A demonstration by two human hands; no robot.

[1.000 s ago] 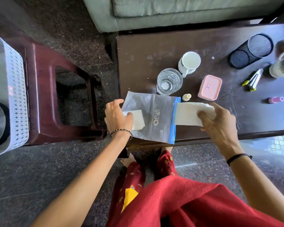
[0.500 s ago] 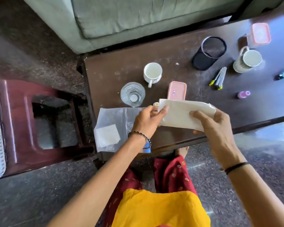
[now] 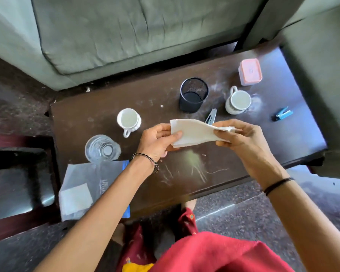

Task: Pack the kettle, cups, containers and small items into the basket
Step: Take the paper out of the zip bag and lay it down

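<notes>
Both my hands hold a folded white cloth (image 3: 192, 132) in the air above the dark wooden table (image 3: 283, 142). My left hand (image 3: 157, 141) pinches its left edge; my right hand (image 3: 238, 136) pinches its right end. A clear zip bag (image 3: 86, 185) with a white square inside lies on the table's near left corner. On the table stand a white cup (image 3: 129, 120), a glass tumbler (image 3: 101, 149), a black mesh holder (image 3: 193, 95), a second white cup (image 3: 238, 101) and a pink-lidded container (image 3: 249, 71). The basket is out of view.
A blue stapler (image 3: 282, 114) lies at the table's right. A metal clip (image 3: 211, 116) shows partly behind the cloth. A maroon stool (image 3: 18, 185) stands left of the table. A grey-green sofa (image 3: 126, 36) runs along the far side.
The cloth has come out of the zip bag and both hands have lifted it over the table. My left hand left the bag and took the cloth's left edge. The view swung right.
</notes>
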